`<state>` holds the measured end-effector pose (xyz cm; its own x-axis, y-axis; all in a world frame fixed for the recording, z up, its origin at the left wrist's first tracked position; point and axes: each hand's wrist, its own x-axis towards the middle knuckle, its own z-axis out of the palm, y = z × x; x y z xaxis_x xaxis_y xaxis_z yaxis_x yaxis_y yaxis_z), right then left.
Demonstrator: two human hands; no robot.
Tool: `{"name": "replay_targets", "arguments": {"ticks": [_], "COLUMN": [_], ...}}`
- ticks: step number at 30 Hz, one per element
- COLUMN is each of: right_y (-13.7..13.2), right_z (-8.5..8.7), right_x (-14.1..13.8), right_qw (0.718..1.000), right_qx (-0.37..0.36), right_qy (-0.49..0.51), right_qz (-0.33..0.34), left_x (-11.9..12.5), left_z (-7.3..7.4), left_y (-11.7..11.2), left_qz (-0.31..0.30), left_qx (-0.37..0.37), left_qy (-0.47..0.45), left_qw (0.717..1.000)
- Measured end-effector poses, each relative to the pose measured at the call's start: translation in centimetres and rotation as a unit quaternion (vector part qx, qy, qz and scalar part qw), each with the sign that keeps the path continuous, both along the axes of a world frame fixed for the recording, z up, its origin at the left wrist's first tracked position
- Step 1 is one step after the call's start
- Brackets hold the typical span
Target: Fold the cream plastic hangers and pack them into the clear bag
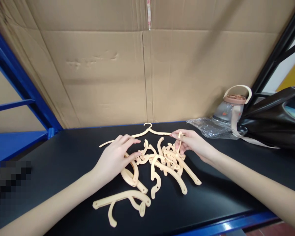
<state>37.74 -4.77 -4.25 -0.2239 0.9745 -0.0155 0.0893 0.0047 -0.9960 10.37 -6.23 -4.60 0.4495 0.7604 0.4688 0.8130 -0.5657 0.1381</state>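
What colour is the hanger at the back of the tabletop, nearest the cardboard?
The hanger is plain pale cream; it shows best in the head view.

Near the tabletop's (71, 147) far edge, the left hand (115, 158) covers part of the hanger's (140, 133) left arm; the right hand (193, 143) obscures its right tip. Overlapping hanger parts (173, 157) hide one another, making their number unclear. Pixelation (7, 180) masks the tabletop's left side. The picture's right edge crops the black bag (265, 114).
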Motion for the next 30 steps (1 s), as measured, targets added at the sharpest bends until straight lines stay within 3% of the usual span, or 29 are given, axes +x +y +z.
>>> {"name": "replay_targets", "arguments": {"ticks": [5, 10, 14, 17, 20, 24, 27, 30], "right_y": [0.5, 1.4, 1.5, 1.1, 0.7, 0.6, 0.6, 0.4], "right_z": [0.7, 1.2, 1.5, 1.7, 1.9, 1.9, 1.6, 1.2], "right_x": [1.3, 2.3, 2.6, 2.5, 2.2, 1.9, 1.7, 1.4], "right_qw": [0.994, 0.981, 0.975, 0.971, 0.968, 0.977, 0.987, 0.989], "right_qx": [0.091, 0.180, 0.212, 0.232, 0.236, 0.174, 0.093, 0.042], "right_qy": [0.061, 0.041, 0.024, -0.001, 0.007, 0.060, 0.119, 0.142], "right_qz": [-0.018, -0.065, -0.062, -0.061, -0.086, -0.103, -0.063, -0.019], "left_x": [3.2, 7.7, 9.7, 10.1, 9.5, 7.4, 5.4, 3.6], "left_z": [1.9, 1.4, 0.6, 0.8, 1.6, 2.6, 3.0, 2.8], "left_y": [0.3, 2.0, 2.7, 2.5, 2.0, 0.9, -0.2, -1.2], "left_qz": [-0.110, -0.219, -0.251, -0.242, -0.221, -0.223, -0.214, -0.181], "left_qx": [0.042, 0.022, 0.092, 0.118, 0.088, 0.023, -0.014, -0.005], "left_qy": [0.105, 0.188, 0.277, 0.313, 0.285, 0.137, 0.034, -0.005], "left_qw": [0.987, 0.957, 0.923, 0.911, 0.929, 0.965, 0.976, 0.983]}}
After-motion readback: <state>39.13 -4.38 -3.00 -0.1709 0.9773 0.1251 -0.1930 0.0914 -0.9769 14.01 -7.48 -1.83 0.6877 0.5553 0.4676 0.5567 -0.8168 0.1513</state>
